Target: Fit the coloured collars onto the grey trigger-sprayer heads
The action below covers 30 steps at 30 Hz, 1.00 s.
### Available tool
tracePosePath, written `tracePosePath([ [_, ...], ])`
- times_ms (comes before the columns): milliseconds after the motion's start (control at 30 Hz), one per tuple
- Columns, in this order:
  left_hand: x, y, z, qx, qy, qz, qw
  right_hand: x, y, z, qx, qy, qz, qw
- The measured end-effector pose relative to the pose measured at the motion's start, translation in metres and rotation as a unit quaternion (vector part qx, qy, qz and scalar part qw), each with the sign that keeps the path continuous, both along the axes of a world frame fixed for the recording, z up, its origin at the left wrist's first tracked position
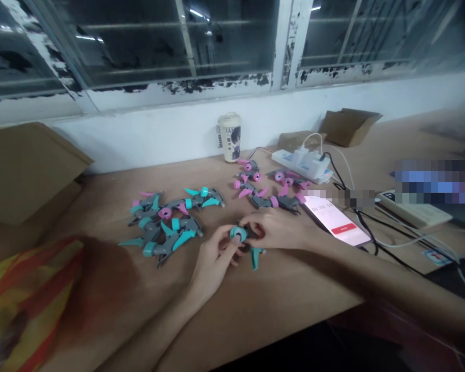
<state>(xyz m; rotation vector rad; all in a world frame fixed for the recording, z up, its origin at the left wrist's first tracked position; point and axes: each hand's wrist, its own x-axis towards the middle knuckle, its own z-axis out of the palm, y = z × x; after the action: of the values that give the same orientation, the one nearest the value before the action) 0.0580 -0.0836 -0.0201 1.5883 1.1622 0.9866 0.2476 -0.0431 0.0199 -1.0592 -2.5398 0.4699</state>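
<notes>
Above the near middle of the table, both my hands hold one trigger spray head with a teal collar (238, 233). My left hand (216, 254) is closed around the collar, thumb against its open end. Fingers of my right hand (273, 231) pinch the grey body from the right and hide most of it. A teal trigger (254, 258) hangs below the right fingers. Left of my hands lies a group of grey-and-teal spray heads (168, 227), with some pink parts among them. Beyond my right hand is a group of grey-and-pink spray heads (273, 200).
A lidded cup (229, 138) stands by the wall. At the right are a lit phone (337, 221), a power strip (304, 164) with cables, and a pale box-shaped device (414, 209). Cardboard boxes (31, 170) and a red-yellow bag (27, 305) occupy the left.
</notes>
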Motion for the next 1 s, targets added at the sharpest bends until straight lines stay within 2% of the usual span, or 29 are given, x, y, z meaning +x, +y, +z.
tracePosePath([
  [67,0.002,-0.003,-0.001,-0.008,-0.013,-0.006,1.000,-0.004,-0.001,-0.005,0.007,0.018,-0.003,1.000],
  [233,0.001,-0.006,-0.002,-0.006,-0.031,0.001,0.999,-0.009,0.000,-0.024,0.034,0.122,0.045,0.991],
  [400,-0.001,-0.004,-0.004,0.001,0.008,-0.018,1.000,-0.007,-0.006,-0.039,0.037,0.180,0.026,0.983],
  [500,-0.002,-0.002,-0.005,0.018,0.051,-0.045,0.998,-0.005,-0.011,-0.039,0.030,0.169,0.019,0.985],
  [700,-0.004,0.003,0.001,0.039,0.100,-0.091,0.990,-0.002,-0.015,-0.039,-0.036,0.171,0.025,0.984],
  [1000,-0.007,0.008,0.004,-0.021,0.091,-0.118,0.989,-0.003,-0.015,-0.040,-0.048,0.182,0.030,0.982],
])
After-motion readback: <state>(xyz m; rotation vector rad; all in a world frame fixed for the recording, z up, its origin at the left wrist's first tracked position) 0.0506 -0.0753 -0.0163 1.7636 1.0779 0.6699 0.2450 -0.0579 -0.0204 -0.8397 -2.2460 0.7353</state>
